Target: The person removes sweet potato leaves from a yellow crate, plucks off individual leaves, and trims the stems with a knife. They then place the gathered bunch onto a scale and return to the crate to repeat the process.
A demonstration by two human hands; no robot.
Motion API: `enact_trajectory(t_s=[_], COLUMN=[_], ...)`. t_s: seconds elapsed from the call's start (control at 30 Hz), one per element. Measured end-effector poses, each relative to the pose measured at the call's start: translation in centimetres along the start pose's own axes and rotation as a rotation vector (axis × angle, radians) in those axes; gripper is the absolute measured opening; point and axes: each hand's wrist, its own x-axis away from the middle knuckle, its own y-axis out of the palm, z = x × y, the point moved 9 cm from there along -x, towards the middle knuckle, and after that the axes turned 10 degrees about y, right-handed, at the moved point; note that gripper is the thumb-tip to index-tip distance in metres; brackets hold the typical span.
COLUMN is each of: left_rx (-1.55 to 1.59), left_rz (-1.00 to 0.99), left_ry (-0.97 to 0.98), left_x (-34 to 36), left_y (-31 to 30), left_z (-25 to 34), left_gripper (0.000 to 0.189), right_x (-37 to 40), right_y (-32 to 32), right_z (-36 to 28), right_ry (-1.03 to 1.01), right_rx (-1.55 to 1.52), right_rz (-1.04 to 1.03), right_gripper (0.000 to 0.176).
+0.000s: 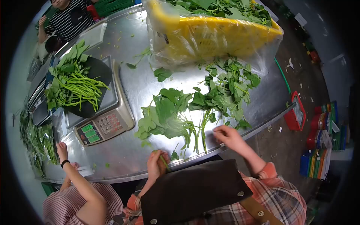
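Note:
My left hand (156, 164) is closed around green stems (164, 162) at the table's front edge. My right hand (225, 135) is just right of the loose stems, its fingers curled; whether anything is between them is too small to tell. Leafy greens (165, 116) lie in front of me, with their stems (202, 129) pointing toward my body. Another leafy heap (228, 88) spreads behind and to the right. On the left, a bunch of greens (80, 86) rests on a dark sheet on the digital scale (107, 127), whose display is lit green.
A yellow crate (221, 35) in clear plastic holds more greens at the back. One person's hands (62, 152) are at the left beside bagged greens (47, 144). Another person in stripes (71, 18) is across the metal table (140, 167). A red container (295, 114) is at the right.

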Motion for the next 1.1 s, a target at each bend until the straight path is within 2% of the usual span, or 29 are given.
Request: enact_trajectory(t_s=[0.07, 0.13, 0.2, 0.23, 0.3, 0.37, 0.43, 0.47, 0.5, 0.57, 0.6, 0.63, 0.67, 0.73, 0.77, 0.87, 0.93, 1.0, 1.07, 1.1], left_rx=[0.022, 0.015, -0.028, -0.071, -0.063, -0.047, -0.038, -0.061, -0.137, -0.197, -0.235, -0.14, -0.089, 0.024, 0.033, 0.129, 0.148, 0.177, 0.188, 0.237], left_rz=[-0.044, -0.047, -0.063, -0.091, -0.11, -0.129, -0.14, -0.137, -0.112, -0.135, -0.146, -0.102, -0.147, -0.253, -0.349, -0.271, -0.229, -0.134, -0.034, -0.143], left_ry=[0.034, 0.155, 0.321, 0.295, 0.152, 0.112, 0.211, 0.278, 0.388, 0.559, 0.637, 0.554, 0.45, 0.265, 0.232, 0.191, 0.233, 0.276, 0.189, 0.204], left_x=[0.1, 0.3, 0.0, -0.1, -0.2, 0.2, 1.2, 1.7, 2.5, 3.4, 4.1, 4.0, 4.2, 3.7, 3.9, 3.8, 2.9, 2.1, 1.4, 0.9], left_y=[1.8, 3.0, 3.2, 3.9, 3.9, 4.3, 4.7, 4.7, 4.7, 4.7, 4.8, 4.8, 4.9, 5.6, 6.4, 7.3, 6.6, 5.6, 4.9, 5.3], left_z=[-0.3, 0.6, 1.9, 1.4, -0.8, -1.3, 0.7, 2.1, 4.0, 6.6, 7.7, 7.8, 7.1, 6.1, 5.8, 4.7, 3.0, 1.3, -0.5, -0.9], left_gripper=[0.014, 0.015, 0.016, 0.015, 0.016, 0.017, 0.019, 0.02, 0.021, 0.022, 0.022, 0.019, 0.017, 0.015, 0.017, 0.02, 0.022, 0.023, 0.024, 0.03], right_x=[-1.7, -4.4, -5.2, -4.9, -5.2, -5.5, -5.5, -6.7, -7.2, -4.7, -4.6, -7.2, -9.7, -9.2, -8.7, -6.9, -5.4, -4.4, -2.8, -2.6], right_y=[2.3, 4.7, 6.6, 7.8, 9.2, 9.3, 7.6, 7.0, 6.1, 4.4, 3.7, 3.3, 3.2, 3.8, 4.0, 5.4, 7.4, 10.0, 12.8, 14.3], right_z=[-1.8, -2.2, -3.2, -4.6, -5.4, -6.4, -8.3, -7.7, -8.3, -13.0, -13.9, -11.5, -9.1, -9.9, -10.2, -11.4, -12.1, -10.6, -10.0, -8.8], right_ry=[-0.059, -0.075, -0.002, -0.054, -0.158, -0.307, -0.414, -0.295, -0.285, -0.107, -0.083, -0.074, -0.065, -0.047, -0.05, -0.123, -0.207, -0.111, -0.067, -0.049], right_rx=[0.078, 0.238, 0.38, 0.477, 0.538, 0.574, 0.542, 0.398, 0.239, -0.156, -0.14, 0.044, 0.224, -0.042, -0.1, -0.177, -0.246, -0.314, -0.341, -0.38], right_rz=[0.09, 0.134, 0.147, 0.146, 0.196, 0.315, 0.414, 0.251, 0.161, -0.077, -0.116, -0.06, 0.0, -0.14, -0.132, -0.112, -0.104, -0.135, -0.236, -0.317], right_gripper=[0.033, 0.06, 0.082, 0.091, 0.068, 0.05, 0.037, 0.03, 0.027, 0.019, 0.018, 0.016, 0.015, 0.014, 0.013, 0.013, 0.015, 0.017, 0.023, 0.025])
